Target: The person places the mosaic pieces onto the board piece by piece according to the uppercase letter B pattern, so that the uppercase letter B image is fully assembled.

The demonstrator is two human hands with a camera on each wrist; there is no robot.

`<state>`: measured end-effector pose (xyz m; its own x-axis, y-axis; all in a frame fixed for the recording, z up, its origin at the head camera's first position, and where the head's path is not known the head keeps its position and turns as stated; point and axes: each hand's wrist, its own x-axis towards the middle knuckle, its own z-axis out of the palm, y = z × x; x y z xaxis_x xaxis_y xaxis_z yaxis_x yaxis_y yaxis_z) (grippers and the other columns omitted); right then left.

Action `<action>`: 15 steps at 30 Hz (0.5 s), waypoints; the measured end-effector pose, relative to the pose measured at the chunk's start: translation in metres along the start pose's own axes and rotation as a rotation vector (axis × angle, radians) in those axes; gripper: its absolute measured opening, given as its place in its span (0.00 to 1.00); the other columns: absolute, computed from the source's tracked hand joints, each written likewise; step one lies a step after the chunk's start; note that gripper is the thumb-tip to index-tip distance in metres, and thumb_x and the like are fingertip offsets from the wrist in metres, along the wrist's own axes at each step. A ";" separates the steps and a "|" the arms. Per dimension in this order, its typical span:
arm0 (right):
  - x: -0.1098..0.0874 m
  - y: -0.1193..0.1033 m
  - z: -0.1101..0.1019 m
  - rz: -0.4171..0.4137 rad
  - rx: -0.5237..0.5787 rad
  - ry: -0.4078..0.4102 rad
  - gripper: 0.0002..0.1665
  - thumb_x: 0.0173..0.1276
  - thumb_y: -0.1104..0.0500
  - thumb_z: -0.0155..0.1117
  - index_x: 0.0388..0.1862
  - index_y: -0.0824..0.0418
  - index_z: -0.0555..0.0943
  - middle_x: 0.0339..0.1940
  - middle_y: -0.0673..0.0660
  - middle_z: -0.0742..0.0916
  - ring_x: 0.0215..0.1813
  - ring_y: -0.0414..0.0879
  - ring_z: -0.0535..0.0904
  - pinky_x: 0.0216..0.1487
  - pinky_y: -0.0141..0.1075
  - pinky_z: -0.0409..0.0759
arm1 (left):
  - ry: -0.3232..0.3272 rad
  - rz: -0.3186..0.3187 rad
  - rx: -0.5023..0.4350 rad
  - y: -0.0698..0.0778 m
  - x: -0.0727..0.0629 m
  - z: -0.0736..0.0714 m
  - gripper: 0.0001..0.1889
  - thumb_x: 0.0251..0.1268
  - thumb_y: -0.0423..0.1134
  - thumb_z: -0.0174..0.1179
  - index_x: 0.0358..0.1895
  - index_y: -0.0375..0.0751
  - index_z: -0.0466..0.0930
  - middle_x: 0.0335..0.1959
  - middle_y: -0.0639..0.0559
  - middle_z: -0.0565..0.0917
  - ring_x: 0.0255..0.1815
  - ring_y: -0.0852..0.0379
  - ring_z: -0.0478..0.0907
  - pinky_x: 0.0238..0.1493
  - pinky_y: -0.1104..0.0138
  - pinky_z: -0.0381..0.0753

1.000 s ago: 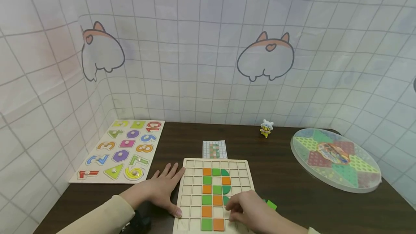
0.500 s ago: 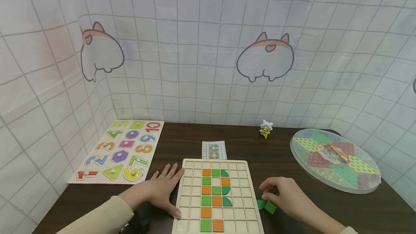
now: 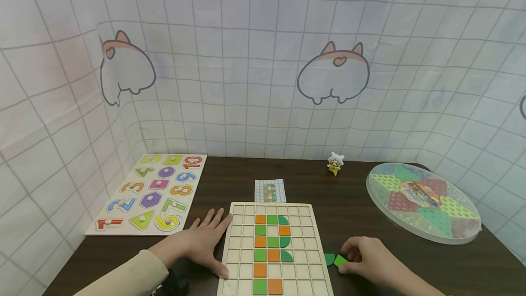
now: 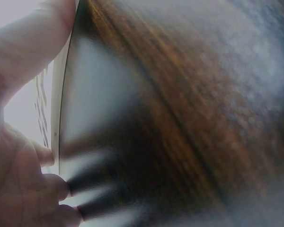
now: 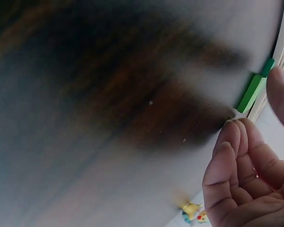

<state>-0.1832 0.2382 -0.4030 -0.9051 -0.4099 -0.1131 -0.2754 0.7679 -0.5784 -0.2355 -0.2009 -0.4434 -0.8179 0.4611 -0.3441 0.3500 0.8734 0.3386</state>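
My left hand (image 3: 205, 245) lies with fingers spread along the left edge of a wooden grid board (image 3: 304, 232). Its thumb rests at the lower left rim. Orange squares, green squares and dark green rounded tiles fill part of the grid. To the right of the board, my right hand (image 3: 367, 257) is low over the table, thumb and bent fingers parted around a light green square tile (image 3: 340, 261). In the right wrist view, this green tile (image 5: 251, 93) shows just beyond the fingertips. A dark green rounded tile (image 3: 329, 259) lies between it and the board.
A small printed pattern card (image 3: 269, 191) lies behind the board. At the left is a number and shape puzzle (image 3: 158, 195). A round game board (image 3: 423, 202) and a small yellow-and-white figurine (image 3: 335, 163) stand at the right and back. A dark object (image 3: 174, 282) sits under the left forearm.
My right hand has moved off the board to the right and down to the loose green tiles. A dark green rounded tile shows where that hand was. My left hand stays put.
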 end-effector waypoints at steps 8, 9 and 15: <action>0.003 0.000 0.003 -0.003 0.017 -0.021 0.20 0.55 0.52 0.83 0.37 0.60 0.81 0.29 0.48 0.83 0.31 0.32 0.76 0.32 0.30 0.77 | -0.001 0.003 -0.010 -0.001 0.000 0.001 0.77 0.30 0.86 0.66 0.85 0.52 0.39 0.86 0.38 0.40 0.85 0.32 0.34 0.76 0.29 0.42; 0.003 0.000 0.003 -0.007 0.014 -0.017 0.19 0.55 0.53 0.83 0.36 0.60 0.81 0.29 0.48 0.83 0.30 0.32 0.76 0.32 0.30 0.77 | -0.002 0.002 -0.011 -0.001 0.000 0.001 0.77 0.30 0.86 0.66 0.85 0.53 0.39 0.86 0.38 0.40 0.85 0.32 0.34 0.76 0.29 0.41; 0.003 0.003 0.001 -0.007 0.013 -0.028 0.16 0.57 0.58 0.81 0.36 0.60 0.81 0.30 0.47 0.83 0.31 0.32 0.76 0.33 0.30 0.78 | -0.001 -0.001 -0.006 -0.001 0.000 0.000 0.77 0.31 0.86 0.65 0.85 0.53 0.38 0.86 0.39 0.40 0.85 0.33 0.34 0.76 0.29 0.42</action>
<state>-0.1861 0.2391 -0.4060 -0.8936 -0.4294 -0.1312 -0.2777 0.7582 -0.5899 -0.2354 -0.2015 -0.4436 -0.8179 0.4601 -0.3456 0.3458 0.8730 0.3438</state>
